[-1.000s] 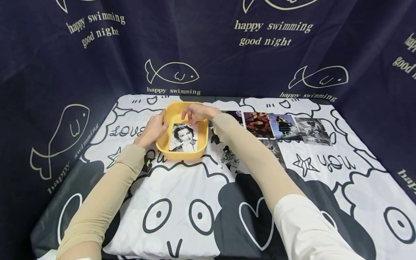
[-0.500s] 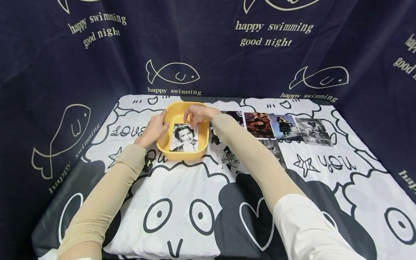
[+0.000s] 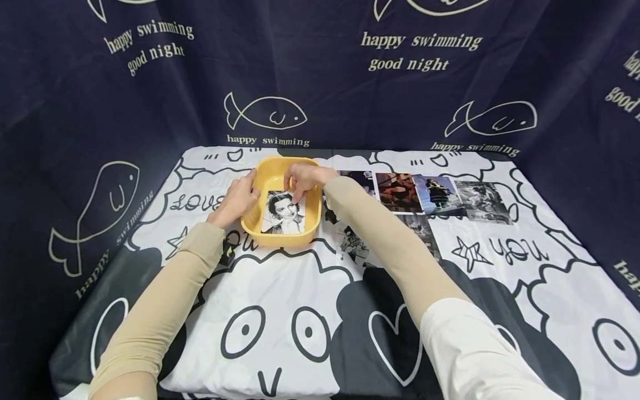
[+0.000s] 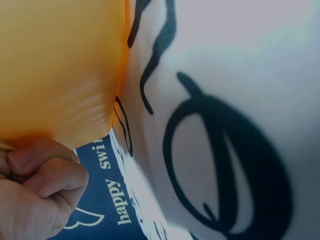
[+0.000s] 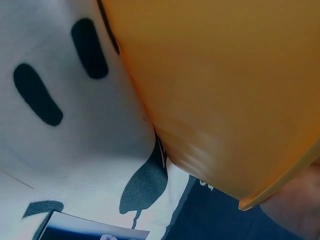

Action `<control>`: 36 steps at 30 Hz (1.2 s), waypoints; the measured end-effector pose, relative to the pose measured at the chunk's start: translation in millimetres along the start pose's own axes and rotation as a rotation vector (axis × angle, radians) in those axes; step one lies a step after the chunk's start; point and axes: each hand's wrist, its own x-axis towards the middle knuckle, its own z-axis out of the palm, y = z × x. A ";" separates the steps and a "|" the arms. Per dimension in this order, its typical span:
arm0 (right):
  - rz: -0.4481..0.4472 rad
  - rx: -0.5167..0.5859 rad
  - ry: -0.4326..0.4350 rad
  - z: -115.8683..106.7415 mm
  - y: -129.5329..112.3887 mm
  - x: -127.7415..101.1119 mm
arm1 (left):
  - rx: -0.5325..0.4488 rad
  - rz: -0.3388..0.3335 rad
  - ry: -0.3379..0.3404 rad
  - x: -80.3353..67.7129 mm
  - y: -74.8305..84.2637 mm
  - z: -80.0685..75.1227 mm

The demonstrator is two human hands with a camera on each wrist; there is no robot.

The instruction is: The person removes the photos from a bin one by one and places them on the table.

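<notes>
A yellow plastic tub (image 3: 280,240) stands on the patterned cloth in the head view. Inside it lies a black-and-white portrait photo (image 3: 284,216). My left hand (image 3: 239,199) holds the tub's left rim; its curled fingers also show in the left wrist view. My right hand (image 3: 306,179) reaches over the right rim into the tub, one fingertip overlapping the photo's upper right part. I cannot tell whether it pinches the photo. In the right wrist view the tub's wall hides most of that hand (image 5: 295,205).
Right of the tub, several photos lie in a row, among them a reddish one (image 3: 397,193), a blue one (image 3: 438,195) and a grey one (image 3: 482,201). More photos (image 3: 354,244) lie in front, partly under the right forearm. A dark blue curtain (image 3: 350,111) hangs behind the table.
My right hand has lowered slightly inside the tub, from above the portrait photo's top edge to its upper right part. The left hand and the tub stay in place.
</notes>
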 end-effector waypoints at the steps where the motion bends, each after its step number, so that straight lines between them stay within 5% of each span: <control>1: 0.001 -0.012 0.000 0.4 -0.4 0.0 | -0.001 -0.003 0.000 0.0 -0.2 0.1; 16: 0.047 -0.091 0.011 4.6 -6.5 -1.0 | -0.006 -0.014 -0.006 -0.1 -0.2 1.0; 36: 0.073 -0.055 -0.023 5.2 -8.0 0.1 | -0.002 0.000 0.003 0.6 -0.8 0.5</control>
